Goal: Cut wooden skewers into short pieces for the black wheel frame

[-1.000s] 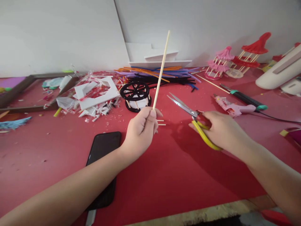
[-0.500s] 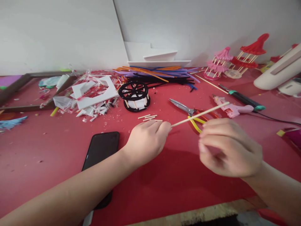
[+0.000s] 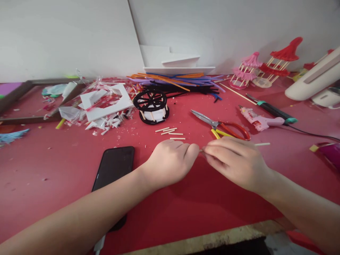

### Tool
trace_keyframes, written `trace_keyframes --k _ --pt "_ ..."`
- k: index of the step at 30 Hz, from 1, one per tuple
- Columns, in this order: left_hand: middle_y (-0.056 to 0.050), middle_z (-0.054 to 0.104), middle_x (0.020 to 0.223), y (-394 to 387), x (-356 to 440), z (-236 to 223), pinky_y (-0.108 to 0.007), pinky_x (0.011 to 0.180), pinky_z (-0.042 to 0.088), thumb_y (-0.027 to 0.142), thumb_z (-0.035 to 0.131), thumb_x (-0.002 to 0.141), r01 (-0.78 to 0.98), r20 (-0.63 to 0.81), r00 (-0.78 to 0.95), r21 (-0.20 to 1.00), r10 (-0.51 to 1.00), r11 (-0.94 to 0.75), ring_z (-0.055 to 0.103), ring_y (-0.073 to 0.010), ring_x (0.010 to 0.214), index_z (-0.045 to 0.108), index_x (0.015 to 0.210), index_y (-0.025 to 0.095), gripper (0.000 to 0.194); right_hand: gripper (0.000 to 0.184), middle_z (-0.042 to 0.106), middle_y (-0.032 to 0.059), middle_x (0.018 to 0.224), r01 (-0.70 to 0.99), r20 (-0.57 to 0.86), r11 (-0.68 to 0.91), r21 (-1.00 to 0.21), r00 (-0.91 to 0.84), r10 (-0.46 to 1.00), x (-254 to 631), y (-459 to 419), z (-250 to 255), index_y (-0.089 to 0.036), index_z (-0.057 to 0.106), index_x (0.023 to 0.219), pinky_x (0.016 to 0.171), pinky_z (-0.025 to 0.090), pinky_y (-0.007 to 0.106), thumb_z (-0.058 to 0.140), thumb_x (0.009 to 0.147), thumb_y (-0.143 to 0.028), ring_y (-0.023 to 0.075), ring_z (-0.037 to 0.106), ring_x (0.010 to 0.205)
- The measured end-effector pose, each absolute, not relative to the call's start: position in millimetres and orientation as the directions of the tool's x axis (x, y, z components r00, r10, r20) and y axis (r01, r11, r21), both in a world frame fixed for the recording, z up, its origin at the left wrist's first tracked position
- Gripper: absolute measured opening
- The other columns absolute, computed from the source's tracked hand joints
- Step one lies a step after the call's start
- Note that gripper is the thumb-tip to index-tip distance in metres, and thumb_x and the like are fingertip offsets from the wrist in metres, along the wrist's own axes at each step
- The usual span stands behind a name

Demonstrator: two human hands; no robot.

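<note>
My left hand (image 3: 173, 161) is closed around one end of a thin wooden stick (image 3: 262, 144), and my right hand (image 3: 236, 161) pinches the same stick close beside it. Only a short bit shows between the hands; the far end sticks out past my right knuckles. Just beyond my left hand lie several short cut stick pieces (image 3: 176, 134). Scissors with red and yellow handles (image 3: 212, 122) rest behind my right hand, which partly covers them. A small round frame of black pipe cleaners on short sticks (image 3: 151, 106) stands farther back.
A black phone (image 3: 114, 166) lies beside my left forearm. A pink glue gun (image 3: 260, 119) and a black-green soldering-iron-like tool (image 3: 276, 111) are at the right. White foam scraps (image 3: 108, 104) and pipe cleaners (image 3: 175, 82) lie behind. Pink (image 3: 245, 71) and red towers (image 3: 281, 62) stand back right.
My right hand has moved left and closed on the stick next to my left hand. The stick has swung from slanting up to nearly level. Another short piece shows by my left hand.
</note>
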State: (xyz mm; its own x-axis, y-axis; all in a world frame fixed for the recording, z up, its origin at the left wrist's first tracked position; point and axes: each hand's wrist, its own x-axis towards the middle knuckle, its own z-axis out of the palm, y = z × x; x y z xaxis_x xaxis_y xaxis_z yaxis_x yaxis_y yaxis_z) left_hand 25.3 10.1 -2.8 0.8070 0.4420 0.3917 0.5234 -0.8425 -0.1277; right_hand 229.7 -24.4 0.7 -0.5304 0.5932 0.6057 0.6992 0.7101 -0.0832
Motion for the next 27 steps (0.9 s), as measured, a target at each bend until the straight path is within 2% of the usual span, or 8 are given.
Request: trace_keyframes --k 5,20,24,27 --pt "0.0 0.052 0.054 9 25 -3 -0.027 0.042 0.029 0.01 0.036 0.088 0.525 0.407 0.805 -0.15 0.431 -0.838 0.048 -0.0158 0.046 0.052 0.074 0.017 0.023 0.007 0.071 0.004 0.081 0.724 0.614 0.684 -0.093 -0.499 0.612 227 -25 -3 -0.018 0.061 0.08 0.074 0.055 0.029 0.062 0.081 -0.011 0.0161 0.067 0.075" --pt "-0.001 0.051 0.049 6 24 -6 -0.025 0.039 0.025 0.009 0.039 0.076 0.556 0.389 0.787 -0.11 0.479 -0.824 0.048 -0.0166 0.04 0.052 0.075 0.017 0.015 0.01 0.072 0.0035 0.083 0.745 0.585 0.635 -0.205 -0.427 0.69 222 -29 -5 -0.02 0.06 0.079 0.073 0.055 0.03 0.06 0.082 -0.01 0.0164 0.069 0.076" --pt "0.0 0.05 0.046 3 27 -8 -0.025 0.038 0.023 0.017 0.039 0.084 0.623 0.376 0.732 -0.032 0.569 -0.781 0.045 -0.0156 0.037 0.052 0.075 0.016 0.016 0.009 0.072 0.0045 0.084 0.755 0.616 0.617 -0.221 -0.383 0.689 219 -28 -3 -0.019 0.061 0.083 0.074 0.055 0.029 0.061 0.082 -0.01 0.0168 0.069 0.078" --pt "-0.001 0.057 0.054 7 27 -6 -0.023 0.042 0.031 0.021 0.038 0.091 0.665 0.372 0.664 0.104 0.649 -0.739 0.051 -0.0151 0.044 0.054 0.081 0.016 0.02 0.012 0.073 0.0042 0.084 0.768 0.67 0.604 -0.213 -0.336 0.663 219 -26 0 -0.019 0.062 0.091 0.074 0.055 0.026 0.063 0.082 -0.011 0.0155 0.069 0.077"
